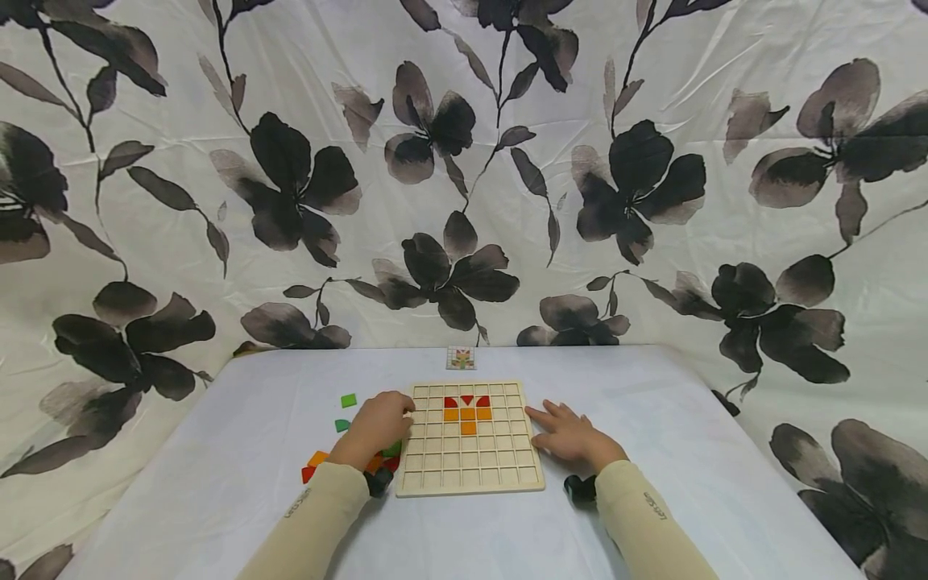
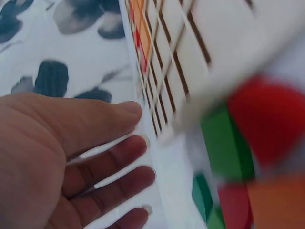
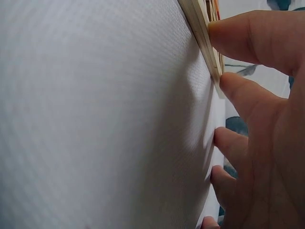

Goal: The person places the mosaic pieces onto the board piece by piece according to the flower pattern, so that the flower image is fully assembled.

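A pale wooden grid board (image 1: 435, 479) lies flat on the table. Set in its upper squares are orange square tiles (image 1: 468, 414) in a T shape, with red pieces (image 1: 483, 401) in a row above. My left hand (image 1: 377, 423) is at the board's left edge; in the left wrist view its thumb and fingers (image 2: 128, 109) are extended beside the rim. At the right edge is my right hand (image 1: 569, 439), fingers spread; the right wrist view has its thumb and forefinger (image 3: 233, 83) at the board's side (image 3: 202, 38). Neither hand holds a tile.
Left of the board, partly behind my left forearm, lie loose red, orange and green pieces (image 1: 317, 458). A light green tile (image 1: 349, 399) and a darker green piece (image 1: 342, 425) lie farther back. A small patterned card (image 1: 460, 358) is near the table's far edge, before a floral cloth.
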The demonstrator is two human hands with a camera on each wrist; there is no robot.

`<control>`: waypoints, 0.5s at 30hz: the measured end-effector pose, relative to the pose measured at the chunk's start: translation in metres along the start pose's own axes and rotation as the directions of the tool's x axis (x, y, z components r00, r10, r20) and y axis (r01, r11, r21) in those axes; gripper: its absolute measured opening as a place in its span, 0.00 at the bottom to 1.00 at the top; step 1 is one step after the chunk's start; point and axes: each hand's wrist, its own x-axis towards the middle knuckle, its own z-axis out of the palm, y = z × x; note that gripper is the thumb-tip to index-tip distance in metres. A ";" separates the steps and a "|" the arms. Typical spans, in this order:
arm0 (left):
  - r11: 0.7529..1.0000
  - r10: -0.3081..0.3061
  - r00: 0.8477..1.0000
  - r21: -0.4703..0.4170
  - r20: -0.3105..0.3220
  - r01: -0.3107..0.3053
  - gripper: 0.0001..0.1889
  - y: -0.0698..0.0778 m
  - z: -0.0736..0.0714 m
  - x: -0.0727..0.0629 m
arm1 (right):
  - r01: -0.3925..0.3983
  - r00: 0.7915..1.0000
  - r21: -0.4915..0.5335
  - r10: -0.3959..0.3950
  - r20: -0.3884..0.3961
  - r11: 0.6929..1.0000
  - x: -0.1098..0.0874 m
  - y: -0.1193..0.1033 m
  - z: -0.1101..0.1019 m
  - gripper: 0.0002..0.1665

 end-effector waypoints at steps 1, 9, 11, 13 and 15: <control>1.000 -0.020 1.000 0.014 -0.002 0.020 0.13 -0.004 -0.002 -0.001 | 0.001 1.000 0.000 -0.001 0.000 1.000 0.000 0.000 0.000 0.36; 0.982 -0.156 0.988 0.105 0.004 0.155 0.15 -0.027 -0.012 -0.008 | 0.006 1.000 0.001 -0.006 -0.004 1.000 -0.002 -0.001 -0.002 0.36; 0.979 -0.167 0.986 0.123 0.014 0.164 0.16 -0.029 -0.011 -0.010 | 0.006 1.000 0.004 -0.006 -0.004 1.000 -0.001 -0.001 -0.002 0.35; 0.977 -0.167 0.986 0.137 0.021 0.163 0.16 -0.031 -0.011 -0.012 | 0.009 1.000 0.002 -0.009 -0.007 1.000 -0.001 -0.001 -0.001 0.35; 0.977 -0.165 0.986 0.143 0.025 0.160 0.14 -0.032 -0.010 -0.012 | 0.007 1.000 0.004 -0.007 -0.008 1.000 0.000 -0.001 0.000 0.35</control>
